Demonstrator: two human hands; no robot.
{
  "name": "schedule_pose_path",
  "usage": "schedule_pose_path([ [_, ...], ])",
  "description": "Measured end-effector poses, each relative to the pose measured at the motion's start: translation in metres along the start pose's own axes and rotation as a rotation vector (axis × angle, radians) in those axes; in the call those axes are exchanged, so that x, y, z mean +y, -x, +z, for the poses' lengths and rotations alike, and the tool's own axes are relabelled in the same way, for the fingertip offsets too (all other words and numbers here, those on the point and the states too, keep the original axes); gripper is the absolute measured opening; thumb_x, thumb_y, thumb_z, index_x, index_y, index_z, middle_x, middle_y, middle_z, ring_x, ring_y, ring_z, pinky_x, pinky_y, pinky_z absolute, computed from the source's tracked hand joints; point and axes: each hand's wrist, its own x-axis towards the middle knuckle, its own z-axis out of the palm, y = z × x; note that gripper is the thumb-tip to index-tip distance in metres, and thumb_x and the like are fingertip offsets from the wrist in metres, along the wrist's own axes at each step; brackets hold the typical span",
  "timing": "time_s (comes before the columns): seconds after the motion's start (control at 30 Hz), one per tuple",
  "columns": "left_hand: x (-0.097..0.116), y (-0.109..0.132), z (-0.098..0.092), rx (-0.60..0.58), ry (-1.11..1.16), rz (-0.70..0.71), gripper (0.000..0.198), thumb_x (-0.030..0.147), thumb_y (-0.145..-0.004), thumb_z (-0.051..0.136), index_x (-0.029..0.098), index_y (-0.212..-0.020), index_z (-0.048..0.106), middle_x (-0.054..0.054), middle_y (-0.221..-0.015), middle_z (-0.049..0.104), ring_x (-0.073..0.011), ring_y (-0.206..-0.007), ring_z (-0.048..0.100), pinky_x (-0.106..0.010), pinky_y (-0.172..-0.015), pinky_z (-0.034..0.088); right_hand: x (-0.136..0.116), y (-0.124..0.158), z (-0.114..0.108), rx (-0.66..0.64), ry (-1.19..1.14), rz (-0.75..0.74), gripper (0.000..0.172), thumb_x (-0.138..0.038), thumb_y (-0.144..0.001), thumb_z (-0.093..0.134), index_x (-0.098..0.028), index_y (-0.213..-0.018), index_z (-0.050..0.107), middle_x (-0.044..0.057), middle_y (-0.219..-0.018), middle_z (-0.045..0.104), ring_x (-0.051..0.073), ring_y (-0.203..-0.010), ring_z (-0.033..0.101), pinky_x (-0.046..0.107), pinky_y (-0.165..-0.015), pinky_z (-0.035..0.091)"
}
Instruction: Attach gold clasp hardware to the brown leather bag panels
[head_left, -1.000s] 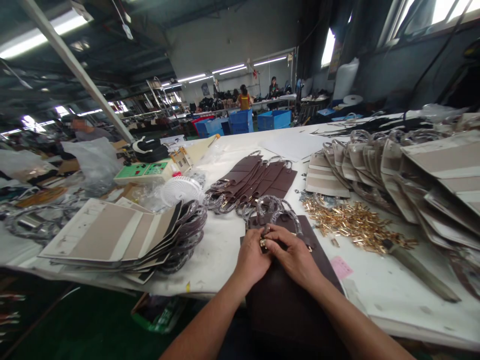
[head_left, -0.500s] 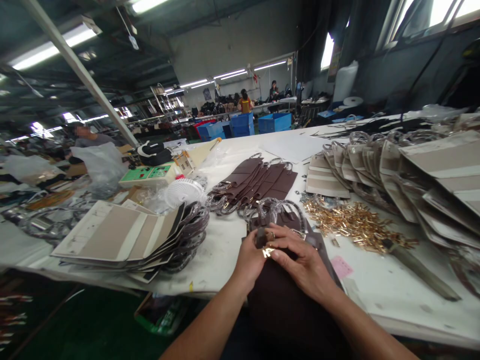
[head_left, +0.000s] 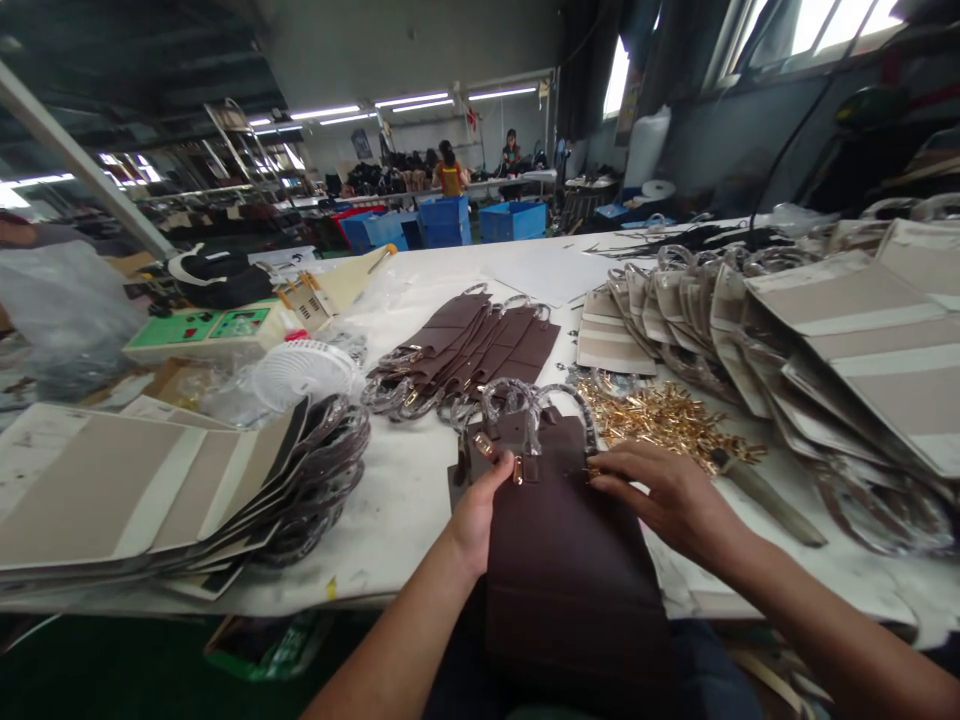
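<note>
A dark brown bag (head_left: 562, 560) lies flat in front of me, hanging over the near edge of the white table (head_left: 420, 480). Its plastic-wrapped handles (head_left: 525, 400) point away from me, and a small gold clasp (head_left: 517, 470) sits near its top edge. My left hand (head_left: 480, 505) grips the bag's top left edge, thumb beside the clasp. My right hand (head_left: 660, 495) pinches the top right edge with its fingertips. A pile of small gold fittings (head_left: 660, 420) lies just beyond my right hand.
More brown bags (head_left: 480, 345) are fanned out behind. Beige-backed bags are stacked at left (head_left: 112, 490) and right (head_left: 825, 330). A grey-handled tool (head_left: 772, 495), a white fan (head_left: 304, 370) and a green device (head_left: 202, 330) lie on the table. People work beyond blue crates (head_left: 517, 220).
My hands, together over the gold clasp before, have moved apart to the bag's two top corners. The view has shifted left and down.
</note>
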Motion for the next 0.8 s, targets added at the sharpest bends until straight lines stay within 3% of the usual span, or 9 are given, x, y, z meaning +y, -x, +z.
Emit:
schedule_pose_path([
  [0.13, -0.004, -0.005, -0.006, -0.068, 0.146, -0.026, 0.060, 0.057, -0.097, 0.055, 0.012, -0.135, 0.065, -0.019, -0.118, 0.077, -0.0400, -0.123, 0.067, -0.057, -0.114, 0.044, 0.002, -0.011, 0.006, -0.083, 0.103, -0.080, 0.026, -0.035, -0.106, 0.055, -0.024, -0.121, 0.074, 0.009, -0.108, 0.076, 0.023, -0.094, 0.072, 0.035, -0.081, 0.056],
  [0.3, -0.009, -0.009, -0.017, -0.052, 0.237, -0.020, 0.057, 0.054, -0.098, 0.056, 0.013, -0.136, 0.065, -0.017, -0.118, 0.077, -0.0389, -0.124, 0.067, -0.055, -0.114, 0.044, 0.006, -0.018, 0.012, -0.156, 0.143, -0.112, 0.028, -0.034, -0.106, 0.055, -0.022, -0.123, 0.074, 0.009, -0.109, 0.075, 0.022, -0.094, 0.072, 0.034, -0.080, 0.057],
  [0.57, -0.015, -0.010, -0.024, -0.033, 0.221, 0.052, 0.050, 0.049, -0.098, 0.061, 0.015, -0.134, 0.067, -0.014, -0.112, 0.080, -0.0366, -0.123, 0.068, -0.052, -0.112, 0.049, 0.003, -0.029, 0.016, -0.162, 0.207, -0.093, 0.028, -0.035, -0.107, 0.052, -0.020, -0.115, 0.075, 0.009, -0.109, 0.077, 0.024, -0.092, 0.074, 0.036, -0.078, 0.059],
  [0.8, -0.016, -0.012, -0.026, -0.025, 0.266, 0.020, 0.051, 0.051, -0.098, 0.058, 0.014, -0.130, 0.070, -0.015, -0.109, 0.080, -0.0366, -0.122, 0.069, -0.051, -0.110, 0.051, 0.010, -0.034, 0.015, -0.188, 0.163, -0.094, 0.024, -0.032, -0.106, 0.055, -0.022, -0.115, 0.074, 0.008, -0.107, 0.076, 0.022, -0.093, 0.074, 0.032, -0.080, 0.058],
])
